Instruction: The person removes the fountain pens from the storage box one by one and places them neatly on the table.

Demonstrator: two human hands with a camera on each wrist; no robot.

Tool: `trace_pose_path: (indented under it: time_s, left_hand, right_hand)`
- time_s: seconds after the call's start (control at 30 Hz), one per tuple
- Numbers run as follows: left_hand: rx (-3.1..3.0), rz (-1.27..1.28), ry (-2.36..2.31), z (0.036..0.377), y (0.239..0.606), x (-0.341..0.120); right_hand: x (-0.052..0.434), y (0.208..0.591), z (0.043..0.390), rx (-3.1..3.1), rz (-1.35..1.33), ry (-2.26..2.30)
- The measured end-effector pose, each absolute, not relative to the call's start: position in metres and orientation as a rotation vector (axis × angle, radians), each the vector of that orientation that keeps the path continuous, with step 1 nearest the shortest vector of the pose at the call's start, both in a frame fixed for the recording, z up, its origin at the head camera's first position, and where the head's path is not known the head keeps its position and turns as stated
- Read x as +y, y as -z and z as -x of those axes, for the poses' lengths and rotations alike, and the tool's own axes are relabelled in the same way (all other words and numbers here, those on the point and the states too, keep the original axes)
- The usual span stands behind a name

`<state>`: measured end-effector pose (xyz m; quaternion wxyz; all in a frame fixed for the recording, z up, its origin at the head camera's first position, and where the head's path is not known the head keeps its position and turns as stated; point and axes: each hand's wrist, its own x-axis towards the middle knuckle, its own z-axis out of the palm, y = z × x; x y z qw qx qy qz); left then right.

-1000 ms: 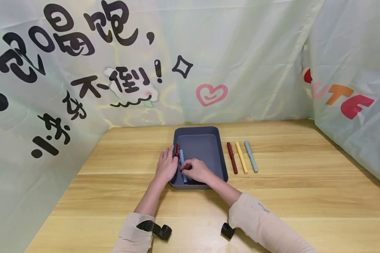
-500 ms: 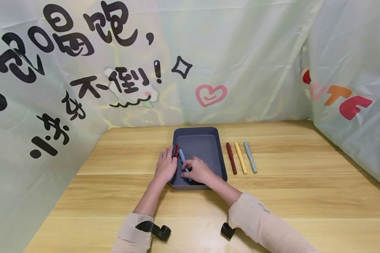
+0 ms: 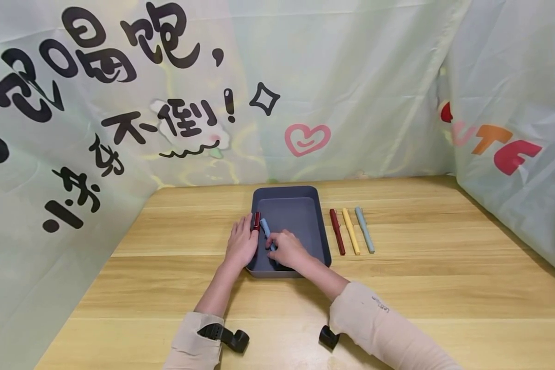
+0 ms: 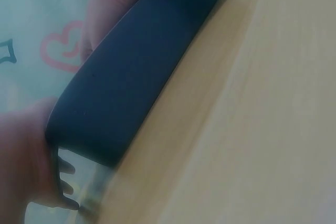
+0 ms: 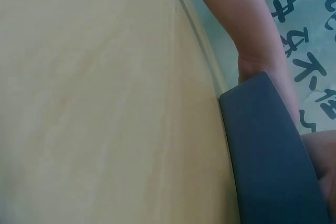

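Your right hand [image 3: 287, 249] pinched the blue pen [image 3: 265, 225] between thumb and fingers, low inside the grey-blue tray [image 3: 296, 210]. The pen's far end showed just ahead and to the left of those fingertips, while its near part was mostly hidden by them. Your left hand [image 3: 242, 244] gripped the tray's left wall, thumb on the inner side and fingers down along the outer side. The two hands were close but apart, with the blue pen between them.

A dark red pen [image 3: 257, 221] lay in the tray just beside your left hand, left of the blue pen; your thumb covered its near part, so you could not tell whether it touched the wall.

Outside the tray, well to the right of your right hand, a red pen [image 3: 337, 231], a yellow pen [image 3: 351, 231] and a pale blue pen [image 3: 365, 229] lay side by side on the wooden table [image 3: 398, 298], slanting alike and apart from one another. Beyond both hands hung a pale cloth [image 3: 374, 103] with black characters and a pink heart [image 3: 307, 140].
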<state>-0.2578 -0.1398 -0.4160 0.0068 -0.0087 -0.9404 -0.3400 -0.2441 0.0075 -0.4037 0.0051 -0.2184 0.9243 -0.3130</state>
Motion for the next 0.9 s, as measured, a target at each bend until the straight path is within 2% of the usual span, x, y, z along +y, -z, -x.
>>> trace_pose_path:
  time_s: [0.9]
  left_hand:
    - [-2.933,0.010,1.078,0.258,0.417,-0.139]
  right_hand:
    - [0.027,0.399,0.249,2.343,0.200,1.592]
